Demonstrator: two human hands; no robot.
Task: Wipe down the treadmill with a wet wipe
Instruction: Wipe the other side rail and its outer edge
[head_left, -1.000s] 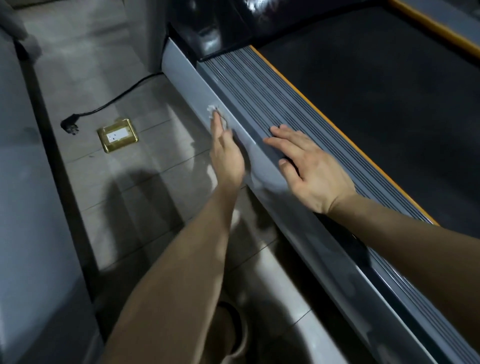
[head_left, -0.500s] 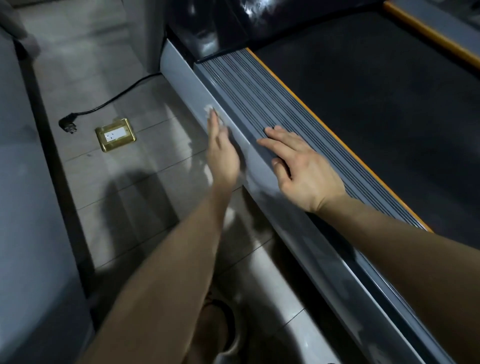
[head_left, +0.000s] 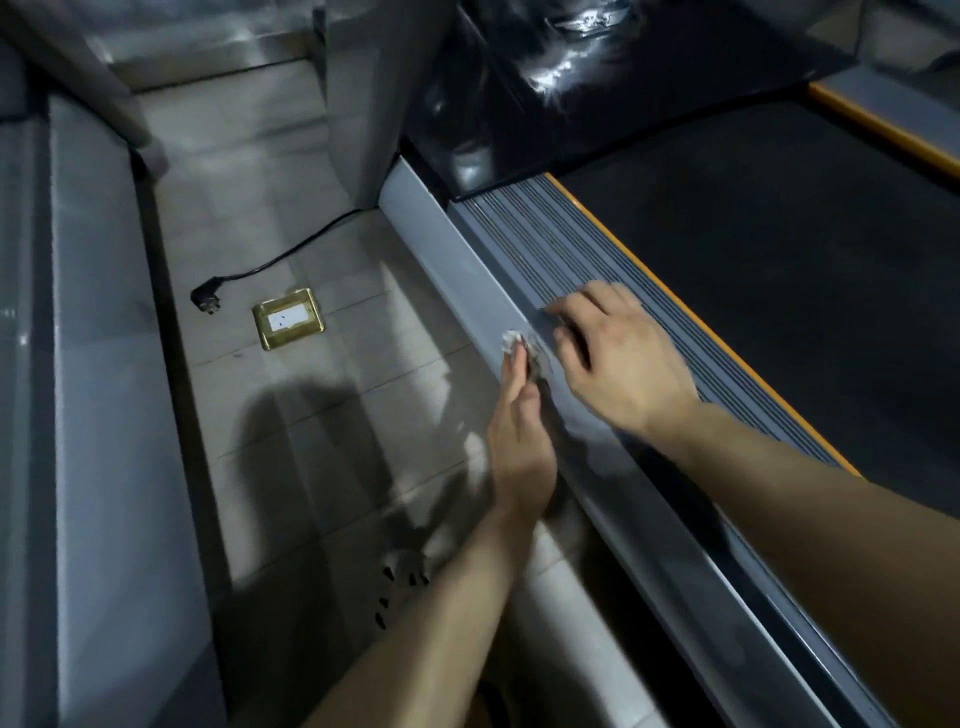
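Note:
The treadmill runs diagonally across the view, with a black belt (head_left: 779, 270), a ribbed grey foot rail (head_left: 550, 234) edged in orange, and a smooth grey side panel (head_left: 441, 244). My left hand (head_left: 522, 452) presses a crumpled white wet wipe (head_left: 513, 340) flat against the side panel with straight fingers. Only the wipe's tip shows past my fingertips. My right hand (head_left: 623, 358) rests palm down on the foot rail just beside it, fingers slightly bent, holding nothing.
A black glossy motor cover (head_left: 571, 78) sits at the treadmill's front. On the tiled floor lie a black power plug (head_left: 205, 302) with its cord and a brass floor socket (head_left: 288, 325). A grey machine frame (head_left: 104, 415) borders the left side.
My left hand has slid the wipe a little back along the side panel toward me. My right hand stays on the foot rail. The view has tilted up.

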